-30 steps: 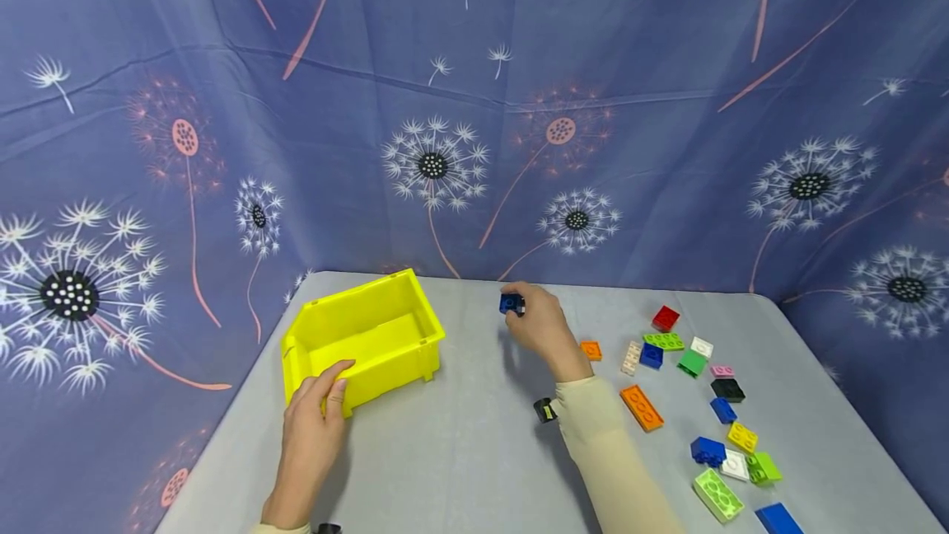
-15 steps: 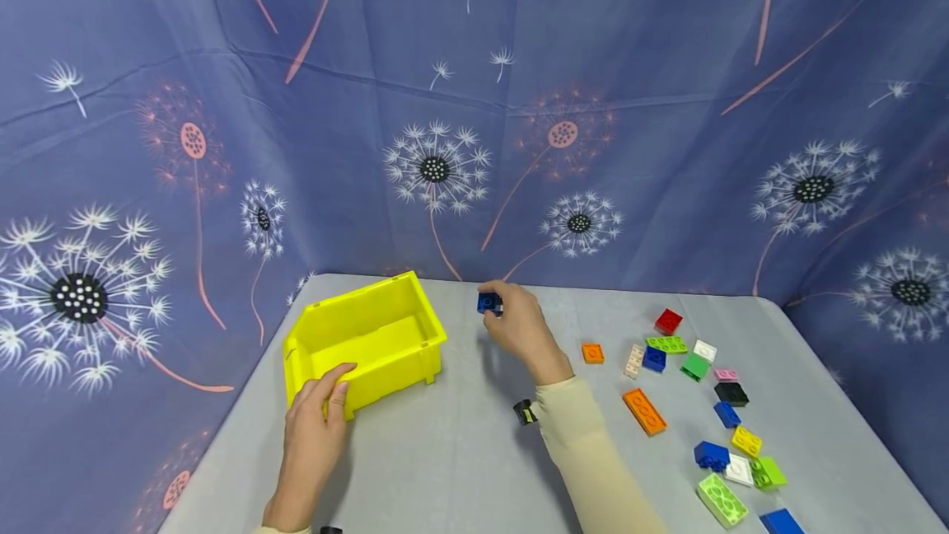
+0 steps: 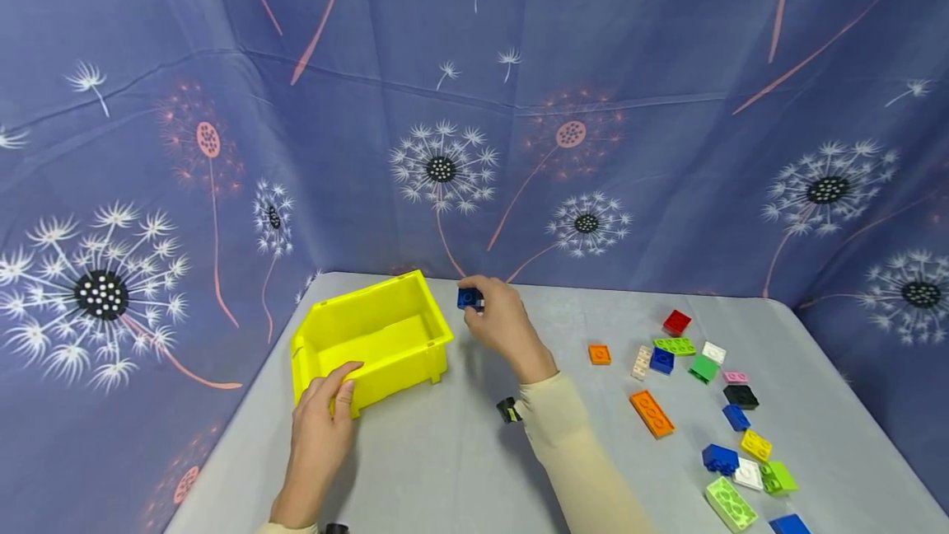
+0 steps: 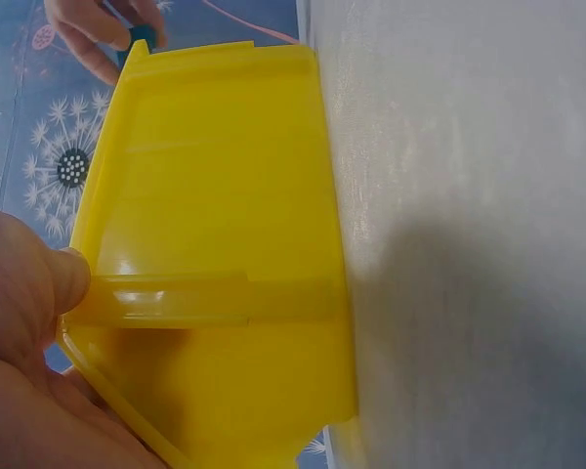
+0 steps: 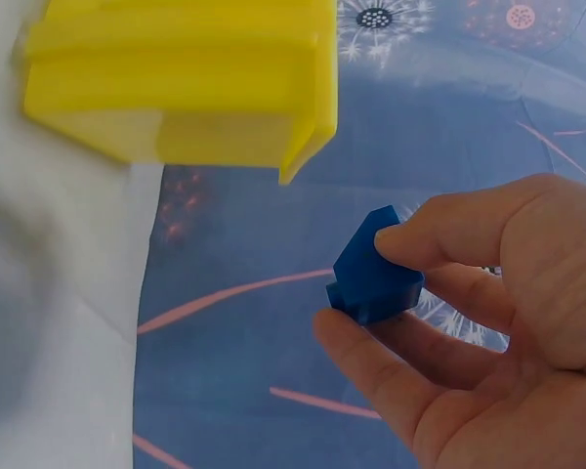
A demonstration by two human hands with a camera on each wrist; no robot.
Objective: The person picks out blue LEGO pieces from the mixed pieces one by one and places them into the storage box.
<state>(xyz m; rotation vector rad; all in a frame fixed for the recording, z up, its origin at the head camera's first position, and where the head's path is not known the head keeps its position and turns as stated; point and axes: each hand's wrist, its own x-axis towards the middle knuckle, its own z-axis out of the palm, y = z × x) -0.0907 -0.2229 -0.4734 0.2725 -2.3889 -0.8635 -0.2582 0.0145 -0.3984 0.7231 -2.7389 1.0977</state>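
Grey tabletop (image 3: 445, 476), dandelion-print curtain (image 3: 667, 39) behind. Left hand (image 3: 319, 431) grips rim of yellow bin (image 3: 400, 371); right hand (image 3: 504, 320) pinches blue building brick (image 3: 468, 298) nearby. Only head view shows scattered bricks (image 3: 652, 414).

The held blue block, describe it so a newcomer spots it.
On the gray table, find the yellow bin. Right of it in the head view, the right hand pinches the blue block. Unlike the other blue blocks, it's off the table.

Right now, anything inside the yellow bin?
No block shows in the yellow bin, just bare floor and walls. The near wall and left hand hide the nearest strip of floor. The right hand holds a blue block outside it.
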